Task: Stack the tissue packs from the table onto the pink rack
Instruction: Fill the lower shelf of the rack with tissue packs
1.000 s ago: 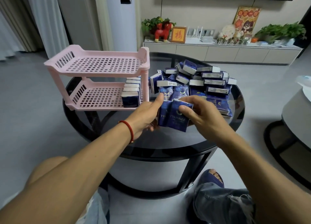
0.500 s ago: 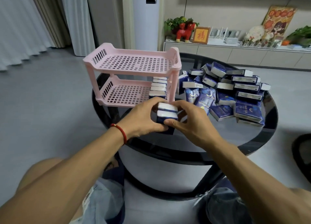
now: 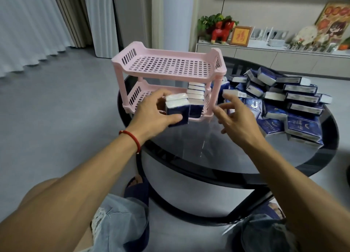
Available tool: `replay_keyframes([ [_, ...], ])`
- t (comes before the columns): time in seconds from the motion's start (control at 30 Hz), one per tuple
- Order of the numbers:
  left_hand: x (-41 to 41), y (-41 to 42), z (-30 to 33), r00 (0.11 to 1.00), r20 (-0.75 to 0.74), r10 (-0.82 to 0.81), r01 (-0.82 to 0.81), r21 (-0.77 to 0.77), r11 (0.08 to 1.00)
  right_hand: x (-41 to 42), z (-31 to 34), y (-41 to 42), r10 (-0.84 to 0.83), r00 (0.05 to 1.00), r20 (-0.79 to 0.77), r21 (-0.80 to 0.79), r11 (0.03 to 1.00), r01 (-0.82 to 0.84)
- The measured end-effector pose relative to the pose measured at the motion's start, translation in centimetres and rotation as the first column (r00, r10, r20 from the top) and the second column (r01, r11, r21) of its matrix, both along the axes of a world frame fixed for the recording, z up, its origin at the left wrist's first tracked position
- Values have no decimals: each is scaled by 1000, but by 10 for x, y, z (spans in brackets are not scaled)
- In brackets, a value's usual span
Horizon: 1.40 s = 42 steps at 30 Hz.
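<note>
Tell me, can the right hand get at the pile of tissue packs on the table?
Probably yes. The right hand is open and holds nothing, right beside the pile of tissue packs, with nothing between them.

1. Grey floor [image 3: 56, 109] is running wall to wall, evenly lit.
2. White sheer curtains [image 3: 28, 24] are hanging at left, beige drape [image 3: 70, 15] beside them.
3. White floor-standing AC unit [image 3: 178, 19] is standing against the back wall.
4. Low white sideboard [image 3: 265, 58] is sitting along that wall, carrying a red horse figurine [image 3: 222, 33], green plant [image 3: 210, 23] and framed picture [image 3: 240, 36].
5. Round black glass desk [image 3: 217, 157] is filling centre frame.
</note>
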<state>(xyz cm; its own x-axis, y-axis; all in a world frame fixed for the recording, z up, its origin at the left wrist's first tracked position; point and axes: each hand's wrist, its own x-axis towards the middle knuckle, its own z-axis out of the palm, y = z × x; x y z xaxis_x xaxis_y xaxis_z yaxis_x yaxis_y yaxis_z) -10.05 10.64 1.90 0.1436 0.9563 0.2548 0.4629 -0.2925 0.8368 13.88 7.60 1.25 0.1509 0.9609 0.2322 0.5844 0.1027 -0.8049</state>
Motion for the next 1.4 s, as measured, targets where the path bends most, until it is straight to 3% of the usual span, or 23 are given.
replay_keyframes([
  [0.1,-6,14,1,990,27,138,-139,31,990,-4,-7,17,24,996,89,-12,1000,-23],
  [0.23,3,37,-8,977,-61,204,-201,55,978,-6,-12,29,-8,998,64,11,1000,7],
  [0.4,19,75,-15,971,-198,133,-136,-4,991,2,-15,34,-55,998,-35,-6,998,55],
  [0.53,23,105,-19,978,-192,83,-108,-123,987,7,-12,30,-60,991,-122,-44,998,55],
  [1.0,44,123,-33,939,-313,140,-137,32,990,4,-6,22,-54,987,-154,-91,995,40],
  [1.17,49,122,-37,940,-277,200,-194,50,980,3,-6,21,-45,991,-128,-84,996,34],
  [1.4,47,123,-41,977,-145,157,-172,-94,981,5,-7,19,-36,991,-127,-81,996,26],
])
